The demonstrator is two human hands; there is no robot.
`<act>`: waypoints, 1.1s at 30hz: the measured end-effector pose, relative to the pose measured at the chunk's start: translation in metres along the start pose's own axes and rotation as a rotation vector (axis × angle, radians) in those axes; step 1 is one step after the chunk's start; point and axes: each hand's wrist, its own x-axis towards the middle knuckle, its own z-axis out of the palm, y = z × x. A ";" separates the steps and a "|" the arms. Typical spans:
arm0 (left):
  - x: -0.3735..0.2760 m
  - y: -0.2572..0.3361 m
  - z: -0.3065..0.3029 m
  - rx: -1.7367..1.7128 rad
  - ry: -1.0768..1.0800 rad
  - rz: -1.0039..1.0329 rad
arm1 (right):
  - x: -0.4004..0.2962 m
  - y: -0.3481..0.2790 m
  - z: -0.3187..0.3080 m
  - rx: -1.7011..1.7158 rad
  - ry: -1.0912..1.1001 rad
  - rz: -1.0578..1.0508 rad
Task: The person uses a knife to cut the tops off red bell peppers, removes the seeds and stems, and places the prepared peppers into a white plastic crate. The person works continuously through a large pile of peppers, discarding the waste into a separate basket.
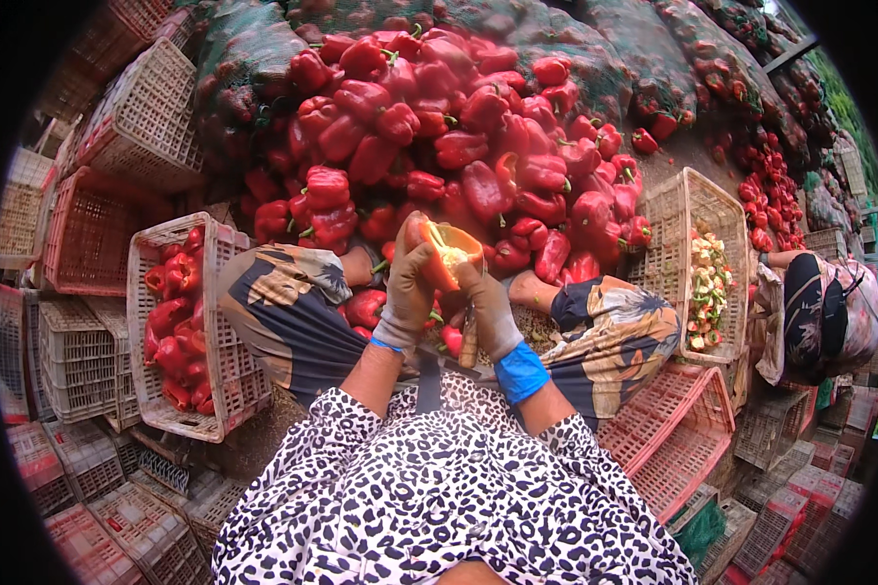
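Observation:
My left hand (pixel 407 289), in a tan work glove, grips a red bell pepper (pixel 445 256) that is cut open, its pale seeds and orange-red inner wall facing up. My right hand (pixel 486 303), gloved too with a blue band at the wrist, has its fingers on the pepper's lower right edge. A wooden handle (pixel 468 344) sticks out below the right palm; no blade shows. Just beyond both hands rises a large heap of whole red bell peppers (pixel 461 150). A few more peppers lie between my legs, under the hands.
At left stands a plastic crate (pixel 137 329) holding red peppers. At right, another crate (pixel 735 256) holds cut stem cores (pixel 706 292). Full mesh sacks (pixel 556 44) line the far side. Empty crates (pixel 666 431) are stacked around. Another person (pixel 823 314) sits at far right.

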 end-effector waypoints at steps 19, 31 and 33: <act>0.030 0.026 0.031 0.764 0.239 0.298 | -0.055 -0.029 0.027 0.062 0.041 0.030; 0.013 0.023 0.016 -0.318 -0.062 -0.525 | -0.103 -0.169 -0.160 0.161 0.820 -0.706; 0.011 0.014 0.029 -0.244 -0.097 -0.476 | -0.098 -0.162 -0.221 0.278 0.647 -0.641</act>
